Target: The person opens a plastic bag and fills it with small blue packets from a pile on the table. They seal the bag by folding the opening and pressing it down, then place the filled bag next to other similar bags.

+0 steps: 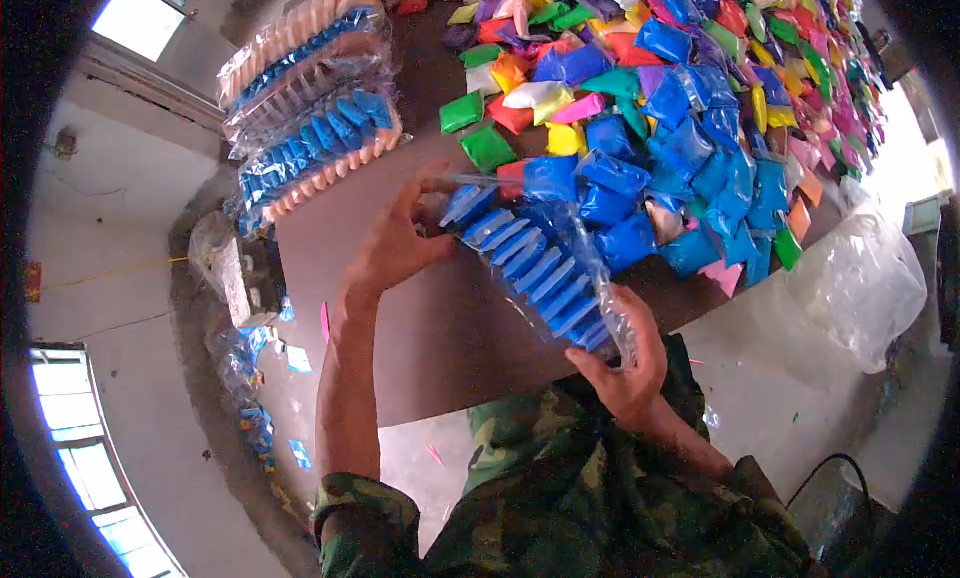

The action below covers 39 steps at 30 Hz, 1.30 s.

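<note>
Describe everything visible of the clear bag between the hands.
The clear bag looks like thin, wrinkled, glossy plastic. Inside, blue packets line up in a tight row, face to face. It slants across the view from upper left to lower right, over the brown table; the left hand holds the upper end, the right hand the lower end. Whether it is sealed or touches the table cannot be told.

At the clear plastic bag of flat blue packets [537,266], the fingertips of the left hand [398,246] look blurred, and the fingers of the right hand [642,366] are partly hidden. The heap of small, shiny, multicoloured packets [690,148] is cut by the upper edge, the green-brown camouflage clothing [545,488] by the lower.
</note>
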Available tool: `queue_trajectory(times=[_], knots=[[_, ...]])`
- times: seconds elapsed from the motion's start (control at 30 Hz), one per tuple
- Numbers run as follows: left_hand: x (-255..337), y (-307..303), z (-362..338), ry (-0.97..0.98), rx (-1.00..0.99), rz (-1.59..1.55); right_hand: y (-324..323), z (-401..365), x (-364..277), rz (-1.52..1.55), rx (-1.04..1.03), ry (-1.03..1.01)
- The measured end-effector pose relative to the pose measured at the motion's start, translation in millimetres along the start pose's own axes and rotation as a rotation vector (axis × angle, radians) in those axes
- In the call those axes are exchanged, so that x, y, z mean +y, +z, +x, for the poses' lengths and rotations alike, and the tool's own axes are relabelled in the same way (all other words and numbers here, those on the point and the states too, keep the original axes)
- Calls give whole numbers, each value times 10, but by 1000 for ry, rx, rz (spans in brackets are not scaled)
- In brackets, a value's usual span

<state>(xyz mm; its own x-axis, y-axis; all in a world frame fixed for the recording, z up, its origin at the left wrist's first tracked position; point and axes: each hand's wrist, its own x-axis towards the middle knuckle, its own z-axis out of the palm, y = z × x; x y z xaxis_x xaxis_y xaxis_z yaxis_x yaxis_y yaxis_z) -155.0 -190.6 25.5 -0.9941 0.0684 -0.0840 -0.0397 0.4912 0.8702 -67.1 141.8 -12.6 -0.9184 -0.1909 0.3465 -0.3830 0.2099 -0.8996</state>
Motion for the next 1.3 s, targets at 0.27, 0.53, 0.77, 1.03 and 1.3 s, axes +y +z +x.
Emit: queue_trajectory(times=[0.27, 0.53, 0.77, 1.03, 1.3], knots=[[129, -86, -539, -128, 118, 192, -210, 147, -151, 165, -73, 315], [391, -315, -1736, -507, 210, 252, -23, 609, -251, 253, -545, 403], [182, -156, -2019, -356, 426, 286, 240, 696, -318, -27, -461, 244], [143, -67, -2121, -321, 614, 339, 279, 453, -366, -55, -211, 112], [346, -38, -1983, -86, 523, 524, 185, 495, -499, -396, -257, -334]])
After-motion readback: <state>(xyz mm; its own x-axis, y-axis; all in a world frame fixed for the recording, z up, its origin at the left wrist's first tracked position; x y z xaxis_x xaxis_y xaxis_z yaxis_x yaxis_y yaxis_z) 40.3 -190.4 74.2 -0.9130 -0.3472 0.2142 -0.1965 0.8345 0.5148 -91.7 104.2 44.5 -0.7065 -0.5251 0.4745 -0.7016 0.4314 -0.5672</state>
